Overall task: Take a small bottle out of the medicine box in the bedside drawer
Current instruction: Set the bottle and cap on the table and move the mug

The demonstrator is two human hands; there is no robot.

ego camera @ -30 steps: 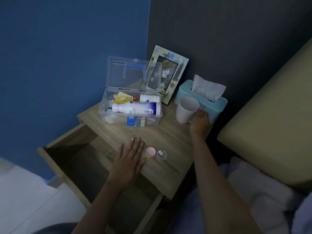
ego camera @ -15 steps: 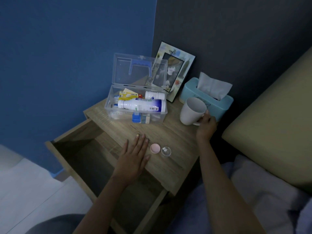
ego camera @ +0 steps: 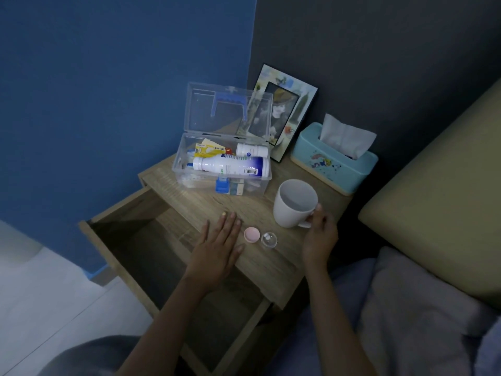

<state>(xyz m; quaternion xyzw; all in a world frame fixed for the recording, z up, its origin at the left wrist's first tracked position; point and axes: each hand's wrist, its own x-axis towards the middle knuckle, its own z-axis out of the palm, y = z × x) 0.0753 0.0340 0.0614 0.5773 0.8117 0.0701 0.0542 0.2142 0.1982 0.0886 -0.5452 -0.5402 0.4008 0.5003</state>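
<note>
So the bed [ego camera: 433, 185] fills the right side, dim room, blue wall behind. The worktop [ego camera: 271, 267] is a wood-grain nightstand with its drawer [ego camera: 151, 253] pulled wide open below and to the left.

At the back left sits the box [ego camera: 222, 183], clear plastic, lid flipped up with a blue handle showing through it. Inside there's a big white bottle [ego camera: 230, 165] lying on its side with a blue end and a barcode, a smaller white one behind it, and some yellow packets. Behind the box leans a photo frame [ego camera: 287, 112], and right of that a teal tissue box [ego camera: 333, 158] with a tissue sticking up.

The white mug [ego camera: 294, 203] stands near the right edge, tilted a bit. The right hand [ego camera: 320, 234] has its fingers curled closed around the mug's handle.

The left hand [ego camera: 217, 248] lies flat, fingers spread, palm down on the front edge of the worktop, gripping nothing.

Now the small stuff: just right of the left hand's fingertips sits a pink cap [ego camera: 252, 235], and touching or nearly touching it, a tiny clear vial [ego camera: 269, 239] (looks open, with something white inside). Both lie between the two hands, in front of the mug, with nothing blocking them.
</note>
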